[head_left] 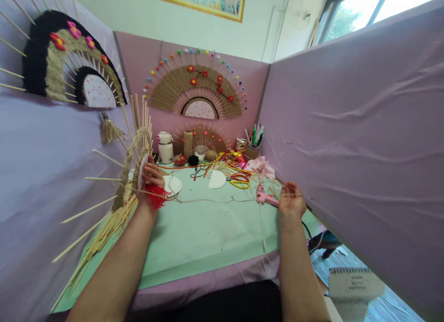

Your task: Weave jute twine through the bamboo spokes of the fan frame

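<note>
On the left, my left hand (152, 173) grips a half-round fan of thin wooden sticks (140, 139), tilted nearly edge-on to me. Beige cord is woven in bands between its sticks. Red threads like a tassel (157, 196) hang at my left wrist. A loose length of twine (215, 201) stretches from the fan across the table to the right. My right hand (292, 199), palm up with fingers curled together, pinches the twine's far part. Just left of that hand lies a pink glue gun (266, 197); its handle reaches to my wrist.
Loose sticks (100, 236) lie along the left table edge. Two white paper half-discs, including one in the middle (217, 179), yellow-handled scissors (240, 184), a white bottle (165, 148) and a twine spool (188, 144) stand or lie farther back. Finished fans (163, 93) hang on the partitions.
</note>
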The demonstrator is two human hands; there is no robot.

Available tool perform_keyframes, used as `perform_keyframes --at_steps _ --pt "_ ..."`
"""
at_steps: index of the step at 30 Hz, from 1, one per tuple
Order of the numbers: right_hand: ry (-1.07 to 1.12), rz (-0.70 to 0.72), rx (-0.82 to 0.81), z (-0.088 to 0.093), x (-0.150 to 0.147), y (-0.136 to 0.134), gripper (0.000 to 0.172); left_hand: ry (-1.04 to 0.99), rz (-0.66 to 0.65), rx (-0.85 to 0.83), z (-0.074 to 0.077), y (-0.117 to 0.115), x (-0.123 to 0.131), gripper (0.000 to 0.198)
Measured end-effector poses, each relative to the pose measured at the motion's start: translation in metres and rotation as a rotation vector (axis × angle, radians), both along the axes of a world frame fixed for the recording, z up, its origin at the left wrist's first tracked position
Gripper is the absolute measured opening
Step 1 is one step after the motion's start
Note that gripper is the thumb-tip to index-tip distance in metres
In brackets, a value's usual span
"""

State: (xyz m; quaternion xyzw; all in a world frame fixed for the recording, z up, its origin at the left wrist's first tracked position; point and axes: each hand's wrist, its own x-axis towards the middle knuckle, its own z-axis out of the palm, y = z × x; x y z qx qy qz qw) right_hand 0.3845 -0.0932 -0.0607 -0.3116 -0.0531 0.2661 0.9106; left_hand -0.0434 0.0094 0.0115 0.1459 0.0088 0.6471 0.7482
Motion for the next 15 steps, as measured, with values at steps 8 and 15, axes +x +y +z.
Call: perform_keyframes --at_steps 8,15 --pt "-0.933 0.360 -0.657 0.008 -0.041 -0.008 0.036 -0.075 -0.104 -0.013 -0.003 0.001 0.005 0.037" --pt "-1.393 0.153 -0.718 0.034 -0.078 -0.018 0.034 -0.084 -0.094 -0.065 -0.002 0.001 0.007 0.031"
